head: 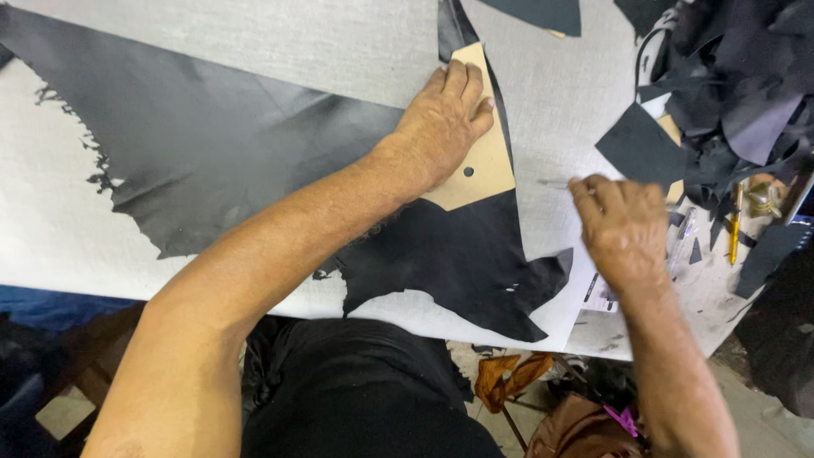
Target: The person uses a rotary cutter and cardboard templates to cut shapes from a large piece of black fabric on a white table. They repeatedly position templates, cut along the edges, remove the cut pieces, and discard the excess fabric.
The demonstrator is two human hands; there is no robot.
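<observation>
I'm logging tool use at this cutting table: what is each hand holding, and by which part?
The left hand presses flat on the tan cardboard template, gripping nothing. The right hand pinches a thin tool; the grip point is hidden.

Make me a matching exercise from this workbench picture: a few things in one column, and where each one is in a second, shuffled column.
Things:
1. tan cardboard pattern
2. black leather sheet
3. yellow pen
4. heap of black scraps

Places:
A. piled at the top right corner
B. pressed flat under the left hand
C. spread across the white table, running under the pattern
D. lying on the table's right edge, beyond the right hand

Pairs: 1-B, 2-C, 3-D, 4-A
</observation>
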